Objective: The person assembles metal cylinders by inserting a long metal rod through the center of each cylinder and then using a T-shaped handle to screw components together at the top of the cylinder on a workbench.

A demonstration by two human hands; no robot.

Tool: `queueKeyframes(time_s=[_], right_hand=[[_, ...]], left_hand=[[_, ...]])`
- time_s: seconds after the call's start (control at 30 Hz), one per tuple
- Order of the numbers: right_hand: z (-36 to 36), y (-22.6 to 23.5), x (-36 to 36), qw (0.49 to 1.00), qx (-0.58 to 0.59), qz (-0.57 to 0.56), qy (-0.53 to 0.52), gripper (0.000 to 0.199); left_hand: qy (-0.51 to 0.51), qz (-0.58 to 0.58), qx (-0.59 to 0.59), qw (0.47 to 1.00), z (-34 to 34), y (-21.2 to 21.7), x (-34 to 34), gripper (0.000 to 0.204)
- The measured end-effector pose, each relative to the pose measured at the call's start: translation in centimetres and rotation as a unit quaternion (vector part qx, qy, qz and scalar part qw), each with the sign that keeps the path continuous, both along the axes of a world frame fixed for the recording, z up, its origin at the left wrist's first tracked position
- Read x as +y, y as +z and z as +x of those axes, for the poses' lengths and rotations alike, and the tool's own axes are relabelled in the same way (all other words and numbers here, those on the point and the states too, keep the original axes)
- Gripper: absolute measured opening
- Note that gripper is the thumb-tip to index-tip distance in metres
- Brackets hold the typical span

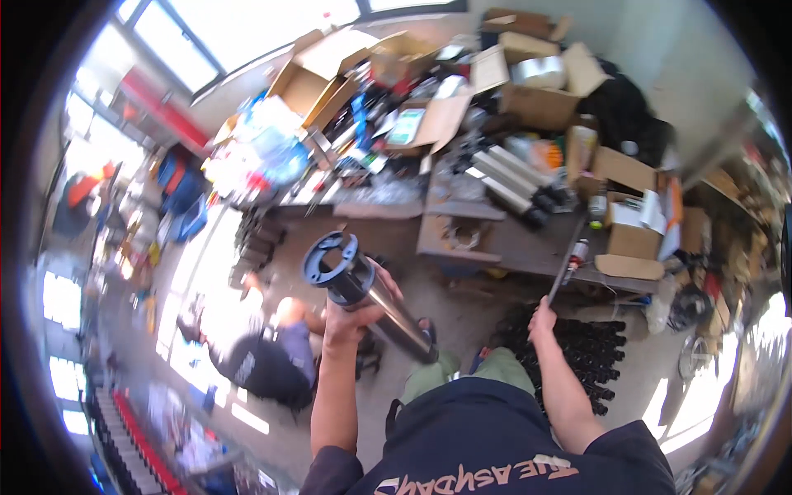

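My left hand [360,312] is wrapped round a metal cylinder [402,324], which is held up at a tilt. Its upper end carries a black collar with a grey-blue slotted ring [332,260], open in the middle. My right hand [542,320] is closed on the lower end of a long thin metal rod [563,275], which points up toward the workbench. The rod's far end is blurred, so I cannot tell its tip. Beside the rod, at the bench's front edge, is a small red and white item [578,251].
The workbench [528,252] bears several silver cylinders [511,177], cardboard boxes [634,231] and plastic bags [276,144]. Many black parts [590,355] lie on the floor by my right leg. A person in dark clothes [268,367] sits low at the left.
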State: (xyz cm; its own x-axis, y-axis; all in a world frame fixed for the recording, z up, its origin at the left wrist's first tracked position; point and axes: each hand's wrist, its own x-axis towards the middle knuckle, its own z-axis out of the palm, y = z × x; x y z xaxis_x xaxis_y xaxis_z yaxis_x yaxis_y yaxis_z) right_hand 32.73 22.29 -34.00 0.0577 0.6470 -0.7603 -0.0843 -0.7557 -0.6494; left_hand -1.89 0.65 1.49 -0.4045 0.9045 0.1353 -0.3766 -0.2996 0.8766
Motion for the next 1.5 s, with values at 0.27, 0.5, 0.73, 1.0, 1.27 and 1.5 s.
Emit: queueKeyframes(time_s=[0.27,0.5,0.73,1.0,1.27,1.5], right_hand=[[10.6,7.1,-13.9,0.89,-0.353,0.251,0.138,0.06],[11.9,11.3,-21.2,0.861,-0.395,0.295,0.123,0.052],[5.8,17.9,-20.4,0.854,-0.363,0.348,0.132,0.041],[4.7,24.7,-15.9,0.794,-0.388,0.414,0.221,0.033],[2.8,36.8,-2.8,0.659,-0.483,0.529,0.228,0.031],[-14.2,38.3,-13.2,0.359,-0.19,0.672,0.619,0.046]], left_hand=[[0.174,0.001,0.038,0.984,-2.8,-2.8,19.4,0.032],[-0.021,-0.171,0.043,0.984,-4.2,-1.3,27.8,0.034],[-0.391,0.001,0.171,0.904,-8.6,-3.4,26.9,0.062],[0.084,-0.014,0.28,0.956,-1.1,-5.1,21.7,0.048],[-0.161,0.061,0.212,0.962,-4.9,-4.4,23.1,0.045],[0.048,0.026,0.259,0.964,-3.5,-6.4,23.3,0.067]])
